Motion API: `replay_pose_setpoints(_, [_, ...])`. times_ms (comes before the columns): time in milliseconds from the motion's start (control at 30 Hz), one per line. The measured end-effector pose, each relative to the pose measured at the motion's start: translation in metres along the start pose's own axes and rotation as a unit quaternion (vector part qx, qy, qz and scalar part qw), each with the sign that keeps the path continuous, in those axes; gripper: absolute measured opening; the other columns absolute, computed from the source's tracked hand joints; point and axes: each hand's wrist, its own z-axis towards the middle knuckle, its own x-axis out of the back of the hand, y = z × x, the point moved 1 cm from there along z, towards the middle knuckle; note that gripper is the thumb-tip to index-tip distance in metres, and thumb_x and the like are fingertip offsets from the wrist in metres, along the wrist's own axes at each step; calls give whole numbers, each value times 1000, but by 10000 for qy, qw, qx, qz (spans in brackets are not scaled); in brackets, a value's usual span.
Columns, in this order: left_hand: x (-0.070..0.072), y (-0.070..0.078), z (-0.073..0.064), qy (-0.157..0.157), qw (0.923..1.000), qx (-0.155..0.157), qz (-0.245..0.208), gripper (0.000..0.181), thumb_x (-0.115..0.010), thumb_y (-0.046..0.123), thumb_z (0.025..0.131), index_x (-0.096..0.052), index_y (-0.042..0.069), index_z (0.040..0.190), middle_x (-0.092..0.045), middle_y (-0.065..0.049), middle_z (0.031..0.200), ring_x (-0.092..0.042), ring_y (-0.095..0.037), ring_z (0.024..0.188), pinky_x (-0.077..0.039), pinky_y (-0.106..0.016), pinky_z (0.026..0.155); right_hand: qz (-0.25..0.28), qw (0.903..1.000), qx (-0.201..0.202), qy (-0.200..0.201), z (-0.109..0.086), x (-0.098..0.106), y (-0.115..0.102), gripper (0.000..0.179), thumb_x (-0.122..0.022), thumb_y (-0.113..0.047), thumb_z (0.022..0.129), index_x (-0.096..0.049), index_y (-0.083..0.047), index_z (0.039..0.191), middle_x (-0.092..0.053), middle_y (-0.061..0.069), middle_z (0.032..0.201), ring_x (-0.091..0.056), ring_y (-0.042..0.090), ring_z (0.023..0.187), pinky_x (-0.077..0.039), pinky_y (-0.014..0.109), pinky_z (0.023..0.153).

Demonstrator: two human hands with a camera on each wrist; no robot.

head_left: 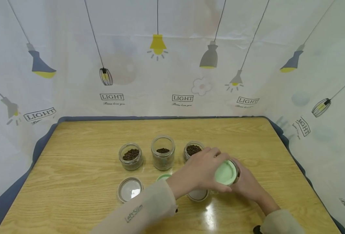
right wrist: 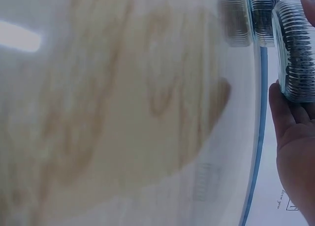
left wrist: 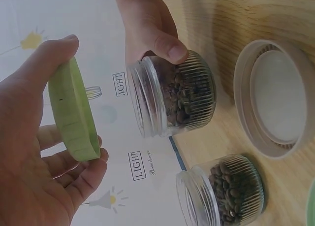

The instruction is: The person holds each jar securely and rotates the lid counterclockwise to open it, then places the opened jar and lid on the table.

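Note:
My left hand (head_left: 200, 167) pinches a round green lid (left wrist: 74, 113) between thumb and fingertips. Beside it, my right hand (head_left: 248, 183) grips a ribbed glass jar (left wrist: 189, 93) partly filled with dark coffee beans. From the left wrist I see a gap between the lid and the jar's bare mouth, which faces the lid. Overhead, the lid hides most of this jar. In the right wrist view the fingers (right wrist: 281, 108) wrap the jar's ribbed side, and the jar is cut off by the frame's edge.
Three lidless glass jars with beans stand in a row: left (head_left: 132, 165), middle (head_left: 163, 162) and right (head_left: 185, 152), the last partly behind my left hand. Nearer lie a pale lid (head_left: 128, 189), a half-hidden green lid (head_left: 163, 177) and another pale lid (head_left: 198, 195), on the wooden table (head_left: 73, 156).

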Motion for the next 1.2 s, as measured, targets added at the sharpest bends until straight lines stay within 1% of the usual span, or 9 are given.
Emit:
replay_pose_setpoints(133, [-2,0,-5,-71,9999,-114,-82,83,-70,72,70,-46,33,139,-55,7,124,-51,-9,106,-50,-22,81,170,9998,112,28,2,3,5,96,-87,-24,72,-31,-18,150,-49,2,143,-47,3,124,-47,29,98])
replay_pose_setpoints(233, [-5,2,-9,-78,9997,-211,-15,81,-70,73,69,-48,32,136,-55,7,125,-52,-9,107,-51,-22,80,269,9994,214,54,3,4,8,93,-86,-24,74,-32,-20,149,-49,1,142,-46,-6,121,-46,22,97])
replay_pose_setpoints(333, [-7,4,-12,-94,9995,-296,40,81,-71,72,69,-49,31,135,-56,7,123,-53,-10,106,-51,-22,79,304,9993,199,111,5,7,9,92,-85,-26,74,-32,-21,149,-50,1,142,-45,-7,121,-45,19,97])
replay_pose_setpoints(467, [-11,5,-16,-154,9992,-358,-7,82,-71,71,69,-48,30,136,-56,8,121,-53,-9,104,-50,-20,79,269,9995,-23,157,8,10,11,91,-84,-27,76,-31,-20,150,-50,2,141,-47,-4,121,-44,19,97])
replay_pose_setpoints(567, [-14,6,-18,-214,9990,-401,-23,82,-69,73,70,-47,31,137,-55,9,123,-52,-9,106,-50,-19,81,243,9994,-171,183,11,12,14,91,-84,-29,77,-31,-18,150,-49,4,143,-48,9,125,-45,30,101])
replay_pose_setpoints(700, [-19,7,-20,-293,9986,-428,-37,83,-69,73,71,-46,31,139,-55,9,123,-51,-9,112,-50,-20,87,246,9992,-205,248,19,15,15,94,-84,-30,76,-29,-12,150,-46,11,145,-45,30,132,-41,52,105])
replay_pose_setpoints(767, [-22,8,-21,-321,9986,-406,-66,83,-70,72,70,-46,32,139,-55,9,123,-52,-8,112,-50,-20,87,318,9989,-189,275,23,17,15,96,-85,-30,75,-29,-10,150,-45,14,146,-43,35,133,-38,58,106])
replay_pose_setpoints(1000, [-32,10,-24,-335,9983,-470,-111,80,-69,73,70,-49,31,134,-56,9,126,-53,-9,114,-49,-19,90,334,9982,-390,325,37,18,16,101,-87,-37,71,-29,-14,151,-47,10,145,-44,32,133,-37,60,106])
replay_pose_setpoints(1200, [-40,10,-25,-468,9977,-452,-210,80,-68,74,71,-48,31,136,-55,10,124,-52,-7,113,-49,-18,90,310,9974,-632,181,45,16,16,104,-87,-43,69,-29,-15,151,-48,10,145,-46,33,133,-36,62,107])
